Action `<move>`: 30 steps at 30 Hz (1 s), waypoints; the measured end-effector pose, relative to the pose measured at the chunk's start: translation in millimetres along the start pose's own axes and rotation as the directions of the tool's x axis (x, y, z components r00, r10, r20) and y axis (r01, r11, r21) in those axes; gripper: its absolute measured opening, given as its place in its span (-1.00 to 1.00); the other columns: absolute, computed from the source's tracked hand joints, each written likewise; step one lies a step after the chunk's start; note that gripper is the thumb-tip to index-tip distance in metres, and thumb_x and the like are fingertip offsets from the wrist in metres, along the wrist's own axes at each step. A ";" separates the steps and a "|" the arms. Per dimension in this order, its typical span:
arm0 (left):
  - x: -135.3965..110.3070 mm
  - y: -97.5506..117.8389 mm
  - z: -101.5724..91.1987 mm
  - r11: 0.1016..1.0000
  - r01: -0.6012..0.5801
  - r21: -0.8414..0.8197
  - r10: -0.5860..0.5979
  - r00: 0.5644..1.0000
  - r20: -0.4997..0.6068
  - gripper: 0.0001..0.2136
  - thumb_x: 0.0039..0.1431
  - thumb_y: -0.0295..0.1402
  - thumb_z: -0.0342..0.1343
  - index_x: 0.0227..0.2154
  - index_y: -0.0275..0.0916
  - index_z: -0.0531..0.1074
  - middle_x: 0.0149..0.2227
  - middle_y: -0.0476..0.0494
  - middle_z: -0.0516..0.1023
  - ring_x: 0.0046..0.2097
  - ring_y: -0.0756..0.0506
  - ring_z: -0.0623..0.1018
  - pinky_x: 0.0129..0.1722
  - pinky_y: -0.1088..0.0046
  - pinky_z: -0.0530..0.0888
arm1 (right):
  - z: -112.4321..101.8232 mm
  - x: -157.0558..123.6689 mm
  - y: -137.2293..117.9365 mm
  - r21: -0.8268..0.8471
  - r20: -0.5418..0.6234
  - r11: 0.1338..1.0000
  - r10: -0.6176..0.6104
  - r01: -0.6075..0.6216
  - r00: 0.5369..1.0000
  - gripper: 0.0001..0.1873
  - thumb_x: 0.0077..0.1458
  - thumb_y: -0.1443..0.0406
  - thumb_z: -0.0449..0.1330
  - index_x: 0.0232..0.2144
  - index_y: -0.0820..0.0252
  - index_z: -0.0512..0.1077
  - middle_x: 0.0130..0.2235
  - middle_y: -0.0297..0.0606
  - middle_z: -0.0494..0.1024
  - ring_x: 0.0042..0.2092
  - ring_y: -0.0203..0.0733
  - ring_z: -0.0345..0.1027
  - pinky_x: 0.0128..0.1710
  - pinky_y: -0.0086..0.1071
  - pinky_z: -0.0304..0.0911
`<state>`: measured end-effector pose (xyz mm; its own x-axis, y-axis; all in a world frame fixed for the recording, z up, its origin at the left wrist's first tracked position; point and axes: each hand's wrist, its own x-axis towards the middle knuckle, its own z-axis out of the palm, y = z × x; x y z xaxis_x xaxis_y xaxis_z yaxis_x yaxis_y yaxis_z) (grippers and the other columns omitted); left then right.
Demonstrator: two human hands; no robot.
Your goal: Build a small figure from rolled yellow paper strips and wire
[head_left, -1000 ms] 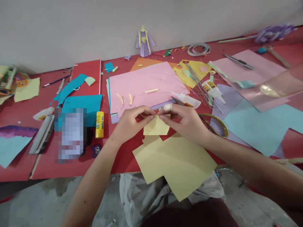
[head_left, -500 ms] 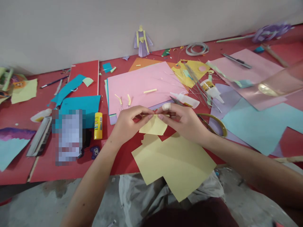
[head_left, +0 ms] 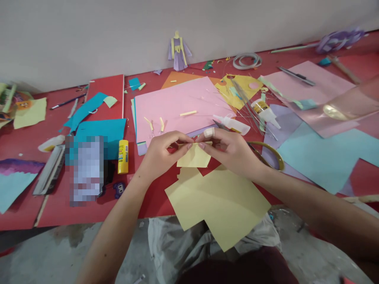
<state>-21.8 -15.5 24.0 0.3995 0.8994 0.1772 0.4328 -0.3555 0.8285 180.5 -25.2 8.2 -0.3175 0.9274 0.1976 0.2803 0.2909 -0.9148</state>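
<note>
Over the red counter (head_left: 154,201), the left hand (head_left: 166,149) and right hand (head_left: 226,146) pinch one small yellow paper (head_left: 194,158) by its far edge.

Little pale yellow paper (head_left: 194,158), plain and thin, pinched at the top edge, bottom edge loose and nearly straight, over the red worktop (head_left: 155,201)
</note>
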 end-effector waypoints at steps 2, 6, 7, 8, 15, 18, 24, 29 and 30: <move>0.0 0.5 0.3 1.000 0.001 0.001 -0.001 1.000 0.004 -0.91 0.21 -0.35 0.14 -0.30 -0.19 0.52 -0.28 -0.05 0.61 -0.23 -0.03 0.58 -0.23 0.53 0.52 | -0.3 0.1 -0.6 -0.013 -0.001 1.000 -0.002 0.002 1.000 -0.90 0.18 0.29 0.18 -0.27 0.17 0.47 -0.27 -0.27 0.58 -0.22 -0.20 0.47 -0.23 -0.37 0.39; 0.1 -0.9 1.0 1.000 0.004 -0.001 -0.004 1.000 0.027 -0.92 0.22 -0.36 0.12 -0.28 -0.19 0.50 -0.28 -0.03 0.60 -0.24 -0.01 0.57 -0.23 0.55 0.51 | -1.6 0.0 -2.9 -0.065 -0.006 0.998 -0.015 0.015 1.000 -0.90 0.18 0.31 0.17 -0.28 0.18 0.48 -0.27 -0.27 0.59 -0.23 -0.21 0.46 -0.27 -0.40 0.36; 0.1 -1.9 1.4 1.000 0.005 -0.003 -0.005 0.999 0.040 -0.92 0.22 -0.36 0.12 -0.28 -0.19 0.50 -0.28 -0.03 0.60 -0.24 -0.01 0.57 -0.23 0.55 0.50 | -1.9 -0.2 -3.3 -0.082 -0.006 0.996 -0.022 0.021 1.000 -0.90 0.17 0.32 0.17 -0.28 0.18 0.48 -0.27 -0.27 0.59 -0.23 -0.21 0.45 -0.27 -0.40 0.35; 0.2 -3.1 1.8 1.000 0.005 -0.006 -0.005 0.999 0.055 -0.91 0.22 -0.36 0.11 -0.27 -0.19 0.50 -0.28 -0.03 0.60 -0.24 -0.01 0.57 -0.23 0.55 0.50 | -2.1 -0.4 -3.6 -0.098 -0.004 0.995 -0.028 0.027 1.000 -0.90 0.17 0.32 0.16 -0.28 0.17 0.48 -0.27 -0.27 0.59 -0.24 -0.21 0.45 -0.28 -0.40 0.35; 0.8 -7.6 3.6 1.000 0.003 0.016 -0.005 0.994 0.109 -0.89 0.24 -0.37 0.09 -0.24 -0.19 0.49 -0.25 -0.04 0.60 -0.21 -0.03 0.57 -0.20 0.52 0.50 | -1.6 -1.4 -3.0 -0.144 0.014 0.988 -0.057 0.059 0.998 -0.89 0.20 0.31 0.14 -0.27 0.14 0.48 -0.27 -0.30 0.59 -0.22 -0.20 0.46 -0.24 -0.39 0.35; 1.0 -7.1 3.6 1.000 -0.003 0.025 0.001 0.994 0.108 -0.89 0.23 -0.37 0.09 -0.23 -0.18 0.49 -0.25 -0.03 0.60 -0.21 -0.03 0.57 -0.20 0.52 0.50 | -1.2 -1.6 -2.4 -0.147 0.013 0.987 -0.068 0.069 0.998 -0.89 0.20 0.31 0.14 -0.26 0.14 0.48 -0.25 -0.30 0.60 -0.21 -0.20 0.47 -0.23 -0.38 0.35; 0.7 -7.3 3.2 1.000 -0.014 0.024 0.011 0.993 0.120 -0.89 0.24 -0.40 0.08 -0.23 -0.19 0.48 -0.24 -0.02 0.60 -0.20 -0.01 0.57 -0.19 0.54 0.48 | -1.0 -2.2 -1.8 -0.160 0.022 0.984 -0.082 0.084 0.996 -0.88 0.20 0.32 0.14 -0.26 0.16 0.48 -0.25 -0.29 0.60 -0.22 -0.21 0.47 -0.24 -0.39 0.35; 0.5 -8.2 2.9 0.999 -0.023 0.046 0.017 0.991 0.131 -0.89 0.24 -0.40 0.08 -0.23 -0.19 0.48 -0.24 -0.02 0.60 -0.19 -0.03 0.57 -0.19 0.53 0.47 | -1.5 -1.6 -2.6 -0.201 0.033 0.975 -0.094 0.099 0.995 -0.89 0.19 0.34 0.14 -0.26 0.16 0.48 -0.27 -0.30 0.60 -0.24 -0.22 0.46 -0.25 -0.39 0.33; 0.5 -8.1 2.9 0.998 -0.024 0.054 0.016 0.991 0.133 -0.89 0.24 -0.40 0.08 -0.23 -0.19 0.48 -0.24 -0.02 0.60 -0.19 -0.03 0.56 -0.19 0.53 0.46 | -1.6 -1.5 -2.8 -0.208 0.035 0.973 -0.095 0.100 0.995 -0.89 0.19 0.34 0.14 -0.26 0.16 0.48 -0.27 -0.30 0.60 -0.24 -0.22 0.46 -0.25 -0.39 0.32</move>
<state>-22.8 -12.9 15.9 0.5104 0.8517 0.1187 0.4660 -0.3900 0.7942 181.6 -27.1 11.0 -0.3738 0.8871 0.2709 0.4295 0.4244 -0.7971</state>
